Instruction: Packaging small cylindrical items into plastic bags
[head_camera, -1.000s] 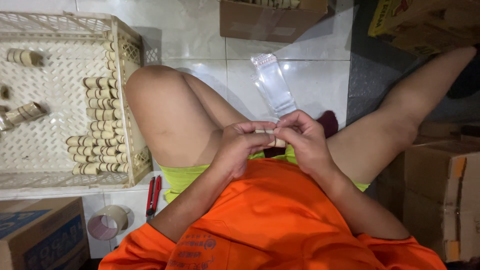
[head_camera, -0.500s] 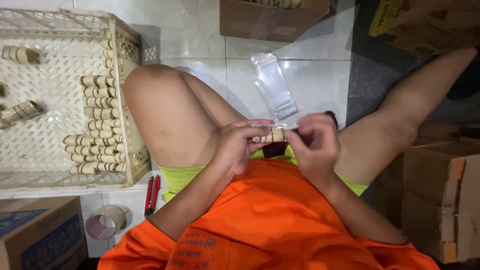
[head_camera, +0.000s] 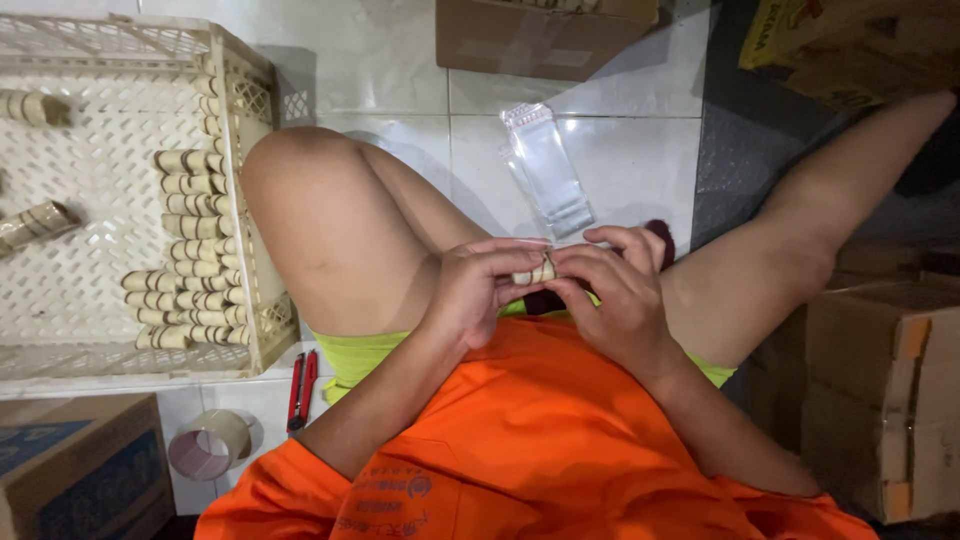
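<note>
I sit on a white tiled floor with my legs apart. My left hand (head_camera: 478, 290) and my right hand (head_camera: 615, 290) meet in front of my lap and both pinch a small beige roll (head_camera: 535, 272) between their fingertips. Most of the roll is hidden by my fingers. A stack of clear plastic bags (head_camera: 548, 170) lies on the tiles just beyond my hands. To my left stands a cream plastic crate (head_camera: 262, 110) with several similar beige rolls (head_camera: 185, 250) lined up along its right wall.
A red cutter (head_camera: 301, 388) and a roll of tape (head_camera: 210, 443) lie on the floor by my left hip. Cardboard boxes stand at the far middle (head_camera: 545, 35), far right (head_camera: 850, 45), near right (head_camera: 885, 390) and near left (head_camera: 70, 465).
My hands have closed in around the beige roll again and turned it between the fingertips. Half a second ago more of the roll showed between them.
</note>
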